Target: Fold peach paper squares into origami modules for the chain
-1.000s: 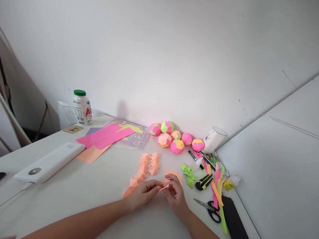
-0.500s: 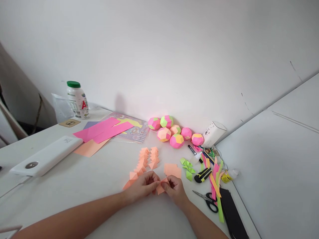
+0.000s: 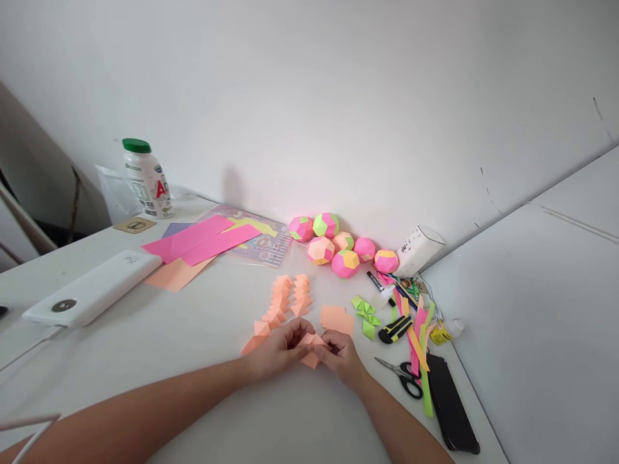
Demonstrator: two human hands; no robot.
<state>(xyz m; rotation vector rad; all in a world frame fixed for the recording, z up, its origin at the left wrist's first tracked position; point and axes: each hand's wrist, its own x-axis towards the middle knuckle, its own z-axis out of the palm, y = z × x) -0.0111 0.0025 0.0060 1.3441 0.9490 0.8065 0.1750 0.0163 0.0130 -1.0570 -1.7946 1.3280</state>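
Between both hands, low over the table, is a partly folded piece of peach paper [image 3: 311, 359]. My left hand [image 3: 284, 345] pinches its left side with thumb and fingers. On the other side my right hand [image 3: 342, 356] grips the right edge, the thumb lying over the paper. Just behind the right hand lie flat peach paper squares [image 3: 338, 318]. Two rows of folded peach paper pieces [image 3: 279, 298] stand beyond the left hand, the longer row reaching down beside it. Folded green paper pieces [image 3: 366, 314] rest to the right of the squares.
Paper balls [image 3: 345, 263] sit by the wall next to a white tube [image 3: 420, 250]. Scissors [image 3: 406, 375], a utility knife [image 3: 395, 329], paper strips [image 3: 416, 345], a glue bottle [image 3: 441, 332] and a black phone [image 3: 452, 406] lie right. A white power bank [image 3: 97, 288] and pink sheets [image 3: 193, 238] lie left.
The peach paper has been turned and now shows a wider, creased face between the fingers. Both hands stay pinched on it. The whole view has shifted slightly.
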